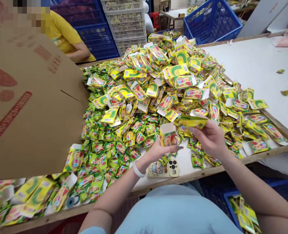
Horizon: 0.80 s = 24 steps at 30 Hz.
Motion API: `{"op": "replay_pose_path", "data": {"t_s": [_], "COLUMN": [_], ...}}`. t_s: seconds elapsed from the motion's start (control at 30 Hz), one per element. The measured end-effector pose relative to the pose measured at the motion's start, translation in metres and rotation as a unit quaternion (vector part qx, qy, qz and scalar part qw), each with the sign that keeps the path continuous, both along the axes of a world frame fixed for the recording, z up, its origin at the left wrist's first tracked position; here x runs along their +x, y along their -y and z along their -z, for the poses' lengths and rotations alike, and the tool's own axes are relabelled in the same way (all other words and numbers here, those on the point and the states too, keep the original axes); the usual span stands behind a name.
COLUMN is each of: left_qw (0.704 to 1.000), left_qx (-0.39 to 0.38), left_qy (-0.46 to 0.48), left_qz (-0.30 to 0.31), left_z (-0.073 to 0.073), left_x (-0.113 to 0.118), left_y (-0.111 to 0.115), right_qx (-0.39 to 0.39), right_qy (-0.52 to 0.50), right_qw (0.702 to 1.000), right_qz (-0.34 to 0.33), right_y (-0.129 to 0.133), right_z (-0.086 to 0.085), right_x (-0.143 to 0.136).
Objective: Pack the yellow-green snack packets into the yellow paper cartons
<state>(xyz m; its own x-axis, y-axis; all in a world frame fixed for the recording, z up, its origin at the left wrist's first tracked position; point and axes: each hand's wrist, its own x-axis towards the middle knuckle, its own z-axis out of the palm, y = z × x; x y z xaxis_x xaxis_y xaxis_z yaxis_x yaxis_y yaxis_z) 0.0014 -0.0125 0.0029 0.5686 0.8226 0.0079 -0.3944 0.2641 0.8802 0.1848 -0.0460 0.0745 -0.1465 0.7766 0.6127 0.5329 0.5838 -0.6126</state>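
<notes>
My left hand (156,151), with a white band on its wrist, is closed around a small printed candy box (168,136) held upright over the table's near edge. To its right, my right hand (212,138) pinches a flat yellow carton (191,123) between thumb and fingers; whether anything is inside it, I cannot tell. Green candy sachets (112,149) lie loose to the left of my hands. Beyond them rises a large heap of yellow and green candy boxes (158,84), many with white end flaps sticking out. A phone in a cream case (162,169) lies below my left hand.
A big cardboard carton (36,113) blocks the left side. Blue crates (212,22) and white crates (124,19) stand behind the wooden-edged table (251,65). Another person in a yellow shirt (63,32) is at the far left. A blue crate with boxes (243,211) sits below right.
</notes>
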Motion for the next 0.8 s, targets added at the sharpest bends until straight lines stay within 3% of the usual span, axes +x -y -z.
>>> {"op": "replay_pose_path", "data": {"t_s": [0.1,0.27,0.4,0.53,0.67,0.8], "left_qw": [0.998,0.987,0.981,0.974,0.979,0.98], "left_qx": [0.03,0.109,0.134,0.139,0.104,0.079], "left_qy": [-0.016,-0.065,-0.115,-0.147,-0.112,-0.113], "left_qz": [0.061,0.098,0.084,0.097,0.134,0.144], "left_z": [-0.005,-0.016,-0.017,-0.006,0.007,0.008], "left_x": [-0.003,-0.005,-0.001,0.001,0.001,0.001], "left_y": [0.009,0.01,0.009,0.009,0.017,0.027], "right_qx": [-0.003,-0.041,-0.079,-0.101,-0.141,-0.186], "right_qy": [0.069,0.235,0.324,0.411,0.355,0.272], "right_qw": [0.996,0.968,0.94,0.902,0.911,0.931], "right_qz": [-0.05,-0.084,-0.075,-0.085,-0.153,-0.16], "right_y": [-0.015,-0.011,-0.009,-0.006,0.004,0.015], "right_z": [-0.019,-0.036,-0.04,-0.037,-0.034,-0.027], "right_x": [-0.001,0.014,0.02,0.01,0.012,0.023]}}
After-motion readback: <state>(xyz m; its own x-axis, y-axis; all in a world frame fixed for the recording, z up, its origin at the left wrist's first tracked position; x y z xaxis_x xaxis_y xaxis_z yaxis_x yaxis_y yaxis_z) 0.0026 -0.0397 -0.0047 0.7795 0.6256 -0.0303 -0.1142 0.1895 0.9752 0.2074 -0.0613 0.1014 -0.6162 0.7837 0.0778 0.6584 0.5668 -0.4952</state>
